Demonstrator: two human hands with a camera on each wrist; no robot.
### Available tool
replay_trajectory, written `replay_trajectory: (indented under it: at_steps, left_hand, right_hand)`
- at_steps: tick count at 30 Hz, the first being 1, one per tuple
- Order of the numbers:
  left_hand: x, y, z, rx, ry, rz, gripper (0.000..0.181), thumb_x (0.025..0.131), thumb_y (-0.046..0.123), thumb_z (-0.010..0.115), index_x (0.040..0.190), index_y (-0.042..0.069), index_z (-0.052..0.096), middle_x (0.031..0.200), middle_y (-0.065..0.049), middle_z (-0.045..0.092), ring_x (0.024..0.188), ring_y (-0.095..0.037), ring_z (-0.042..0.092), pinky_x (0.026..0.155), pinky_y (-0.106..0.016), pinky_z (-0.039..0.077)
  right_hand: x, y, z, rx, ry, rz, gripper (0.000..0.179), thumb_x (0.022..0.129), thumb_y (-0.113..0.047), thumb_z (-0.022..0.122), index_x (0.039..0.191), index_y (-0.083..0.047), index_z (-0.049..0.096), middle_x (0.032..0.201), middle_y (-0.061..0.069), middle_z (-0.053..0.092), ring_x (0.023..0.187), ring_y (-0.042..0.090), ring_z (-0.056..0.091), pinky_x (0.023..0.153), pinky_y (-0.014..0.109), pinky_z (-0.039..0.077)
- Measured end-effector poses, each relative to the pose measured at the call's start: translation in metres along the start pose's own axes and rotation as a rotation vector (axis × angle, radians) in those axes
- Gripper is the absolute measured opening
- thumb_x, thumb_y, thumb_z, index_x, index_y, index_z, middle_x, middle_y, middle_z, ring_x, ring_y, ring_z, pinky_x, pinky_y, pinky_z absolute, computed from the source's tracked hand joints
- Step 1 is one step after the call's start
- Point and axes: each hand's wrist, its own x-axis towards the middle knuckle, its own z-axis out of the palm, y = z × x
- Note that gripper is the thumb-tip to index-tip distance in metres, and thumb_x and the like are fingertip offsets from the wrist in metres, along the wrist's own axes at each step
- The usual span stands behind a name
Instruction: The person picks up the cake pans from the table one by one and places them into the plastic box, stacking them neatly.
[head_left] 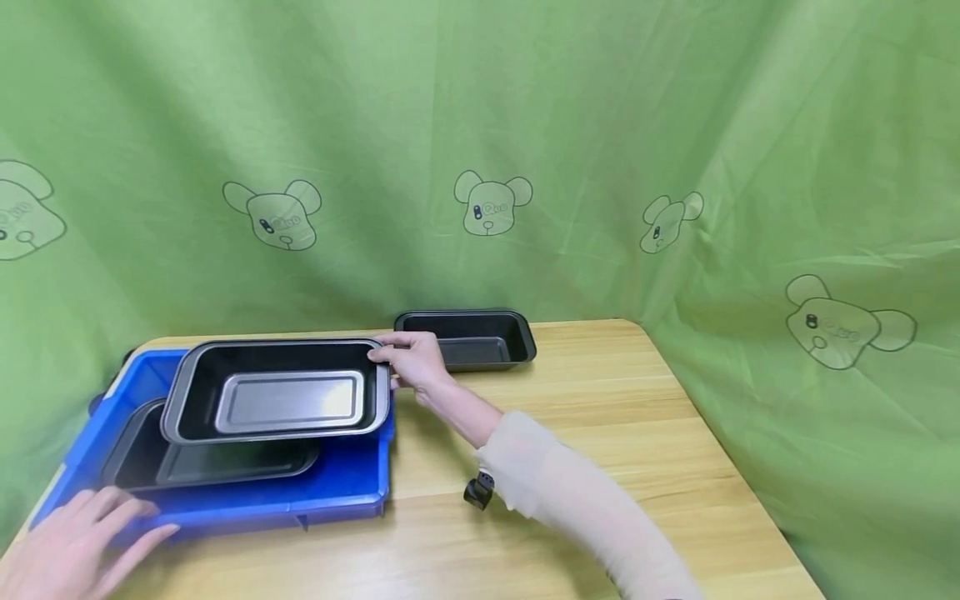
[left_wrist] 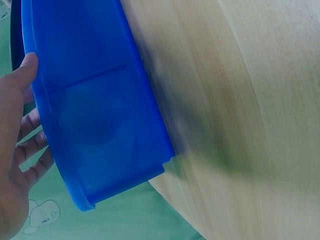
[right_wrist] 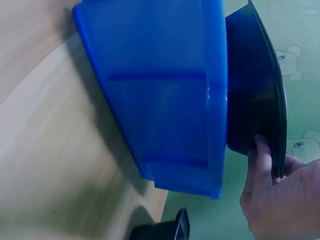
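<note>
Upper loaf pan [head_left: 288, 400] over blue bin [head_left: 232, 515], right end pinched in right hand [head_left: 414, 362]. Lower loaf pan [head_left: 232, 465] inside bin, partly hidden beneath. Left hand [head_left: 75, 542] at bin's near rim, fingers spread. Third loaf pan [head_left: 483, 348] on tabletop [head_left: 592, 400], right of bin. Green curtain [head_left: 570, 100] behind.

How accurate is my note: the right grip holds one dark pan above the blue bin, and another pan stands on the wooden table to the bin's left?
Only the side is wrong. The head view shows the other pan standing on the wooden table to the right of the blue bin. The right grip does hold one dark pan above the bin.
</note>
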Motion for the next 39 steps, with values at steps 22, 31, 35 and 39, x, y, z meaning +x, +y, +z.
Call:
replay_trajectory:
  at_steps: [22,31,35,39]
  left_hand:
    - [-0.002,0.003,-0.001,0.028,-0.054,-0.043,0.062,0.086,0.085,0.058,0.076,0.026,0.071,0.075,0.012,0.062,0.065,-0.022,0.056,0.058,-0.035,0.045]
    - [0.0,0.002,-0.001,0.021,-0.044,-0.043,0.065,0.088,0.088,0.051,0.076,0.027,0.071,0.074,0.012,0.062,0.064,-0.022,0.057,0.059,-0.032,0.044]
    - [0.0,0.001,0.0,0.003,-0.013,-0.016,0.069,0.092,0.087,0.045,0.076,0.025,0.071,0.074,0.011,0.062,0.064,-0.023,0.056,0.06,-0.032,0.043]
    - [0.001,-0.001,0.002,-0.018,0.022,0.012,0.071,0.095,0.085,0.04,0.076,0.024,0.071,0.073,0.009,0.062,0.063,-0.022,0.056,0.06,-0.031,0.043]
  right_hand:
    - [0.0,0.014,0.056,-0.079,0.044,0.016,0.026,0.087,-0.001,0.081,0.112,-0.008,0.082,0.087,0.007,0.079,0.05,0.002,0.06,0.045,0.019,0.053]
    - [-0.002,0.02,0.071,-0.066,0.056,0.037,0.025,0.086,-0.001,0.082,0.109,-0.01,0.083,0.089,0.009,0.081,0.052,0.003,0.06,0.048,0.022,0.057]
    - [-0.004,0.021,0.077,-0.058,0.059,0.056,0.023,0.085,-0.001,0.083,0.107,-0.011,0.083,0.086,0.008,0.08,0.054,0.005,0.062,0.049,0.023,0.058]
    - [-0.006,0.022,0.083,-0.051,0.052,0.069,0.021,0.085,0.0,0.084,0.103,-0.01,0.084,0.083,0.006,0.079,0.057,0.005,0.063,0.05,0.024,0.058]
